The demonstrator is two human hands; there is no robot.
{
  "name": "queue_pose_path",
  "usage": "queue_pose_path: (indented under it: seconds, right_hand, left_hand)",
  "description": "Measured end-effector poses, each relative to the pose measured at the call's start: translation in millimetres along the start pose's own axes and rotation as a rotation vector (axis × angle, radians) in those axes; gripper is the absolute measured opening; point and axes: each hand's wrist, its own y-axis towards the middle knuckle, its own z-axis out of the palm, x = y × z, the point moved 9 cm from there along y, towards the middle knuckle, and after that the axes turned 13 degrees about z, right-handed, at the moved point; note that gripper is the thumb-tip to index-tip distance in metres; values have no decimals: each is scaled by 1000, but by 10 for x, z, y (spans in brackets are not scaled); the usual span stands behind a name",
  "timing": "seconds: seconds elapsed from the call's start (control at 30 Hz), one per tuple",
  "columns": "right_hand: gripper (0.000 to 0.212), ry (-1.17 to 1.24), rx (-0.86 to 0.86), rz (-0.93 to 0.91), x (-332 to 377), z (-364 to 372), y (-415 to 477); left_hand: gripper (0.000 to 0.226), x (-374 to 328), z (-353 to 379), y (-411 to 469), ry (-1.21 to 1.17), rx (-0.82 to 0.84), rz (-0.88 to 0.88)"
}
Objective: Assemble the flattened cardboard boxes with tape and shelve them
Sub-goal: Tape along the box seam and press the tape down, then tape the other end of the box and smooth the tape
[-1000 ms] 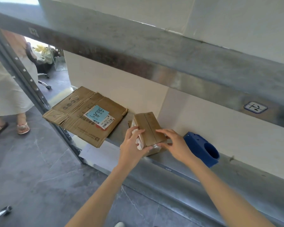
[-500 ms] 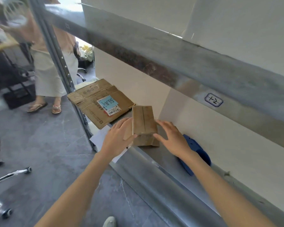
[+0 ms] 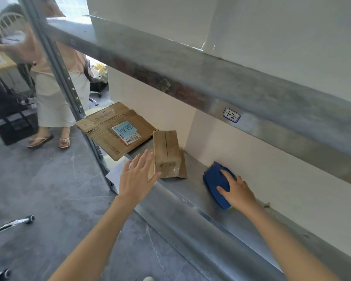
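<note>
**Cardboard box (image 3: 166, 153), small and brown, stood on grey metal shelf (image 3: 190, 191)**

The left hand (image 3: 136, 179) is held spread beside it. The cardboard box is judged light, stiff yet crushable, and best taken by opposite side walls. The right hand (image 3: 236, 191) is laid on a blue plastic tape dispenser (image 3: 217, 183); closure cannot be told.

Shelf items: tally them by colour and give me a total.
Brown: 2, the assembled box and the flattened cardboard.
Blue: 1, the tape dispenser.
Total: 3.
</note>
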Motion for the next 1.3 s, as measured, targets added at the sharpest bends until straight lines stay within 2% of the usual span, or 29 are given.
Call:
queue_pose_path:
  seconds: [0.17, 0.47, 0.8, 0.93, 1.13, 1.23, 1.3]
  right_hand:
    - [81, 138, 103, -16, 8, 157, -2]
    - [98, 234, 125, 21, -31, 153, 165]
    - [105, 349, 273, 55, -35, 208, 367]
    - [109, 383, 299, 98, -59, 235, 408]
    - [102, 326, 168, 101, 0, 120, 320]
    - [88, 182, 20, 13, 146, -132, 142]
    - [79, 185, -38, -62, 279, -324, 23]
  left_hand:
    - [75, -18, 21, -57, 17, 43, 14]
    - [73, 111, 78, -174, 8, 70, -3]
    - [81, 271, -25, -183, -2, 56, 10]
    - [77, 330, -8, -164, 11, 64, 17]
    - [74, 403, -51, -121, -11, 36, 32]
    - [65, 367, -242, -63, -78, -72, 59]
    - [56, 289, -422, -7, -133, -171, 96]
